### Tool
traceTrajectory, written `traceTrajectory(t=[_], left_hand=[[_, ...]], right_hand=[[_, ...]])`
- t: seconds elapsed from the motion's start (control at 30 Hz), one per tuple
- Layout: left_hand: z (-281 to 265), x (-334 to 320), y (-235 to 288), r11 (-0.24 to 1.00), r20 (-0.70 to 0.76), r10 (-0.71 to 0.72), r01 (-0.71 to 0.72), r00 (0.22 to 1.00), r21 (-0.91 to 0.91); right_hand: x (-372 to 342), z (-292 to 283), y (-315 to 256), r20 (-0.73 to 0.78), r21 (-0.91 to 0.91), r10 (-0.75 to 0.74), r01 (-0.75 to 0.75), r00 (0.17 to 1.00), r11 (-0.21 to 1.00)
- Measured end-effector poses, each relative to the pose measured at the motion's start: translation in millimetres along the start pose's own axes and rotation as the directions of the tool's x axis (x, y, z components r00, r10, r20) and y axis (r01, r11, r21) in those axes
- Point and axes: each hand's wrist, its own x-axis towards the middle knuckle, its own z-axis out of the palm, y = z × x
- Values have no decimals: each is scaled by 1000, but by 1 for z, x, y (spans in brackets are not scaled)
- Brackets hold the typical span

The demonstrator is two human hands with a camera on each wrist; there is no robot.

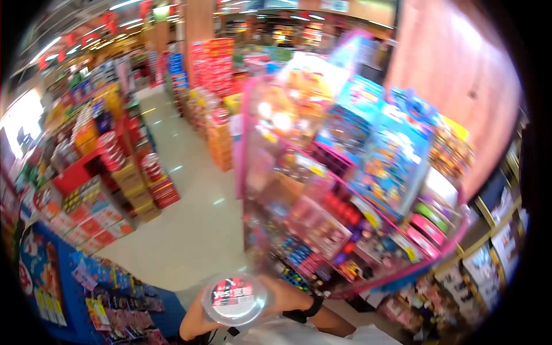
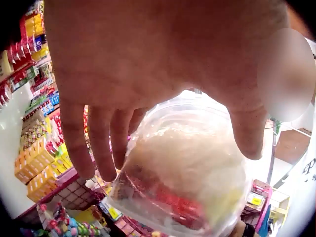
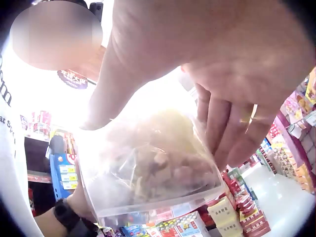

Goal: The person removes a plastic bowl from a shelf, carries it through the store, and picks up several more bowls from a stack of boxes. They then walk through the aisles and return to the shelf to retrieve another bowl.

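Both hands hold one clear plastic tub low in the middle of the head view, close to the body. A round red and black label reading "yes!" with Chinese characters covers its lid. My left hand grips one side, fingers along one wall and thumb on the other. Opposite it, my right hand grips in the same way, with a ring on one finger. Through the tub wall in the left wrist view show pale contents and a red packet. The left hand's fingers are mostly hidden behind the tub in the head view.
A pink-edged display rack of bagged and small goods stands close on the right. Blue racks of hanging items are at the lower left. A tiled aisle runs ahead between stacked cartons. A wooden pillar rises behind the rack.
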Motion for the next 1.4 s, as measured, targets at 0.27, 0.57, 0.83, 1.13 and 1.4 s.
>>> traceTrajectory(t=[0.27, 0.57, 0.83, 1.13, 1.4], left_hand=[[-68, 43, -27, 997, -286, -78, 77, 955, -15], [-206, 160, -72, 961, -393, -170, 240, 904, 135], [-319, 337, -66, 908, -425, -79, 242, 902, 344], [-394, 490, -94, 934, -194, -139, 194, 971, 300], [-509, 606, -125, 945, 105, -177, 139, 979, 296]], right_hand=[[143, 5, 35, 264, 214, 28, -87, 964, 973], [336, 26, 125, 284, 414, 4, -126, 959, 902], [499, -14, 194, 85, 536, 10, -54, 996, 843], [581, -35, 248, -15, 455, 188, -161, 982, 876], [689, -37, 276, -195, 553, 346, -189, 918, 812]])
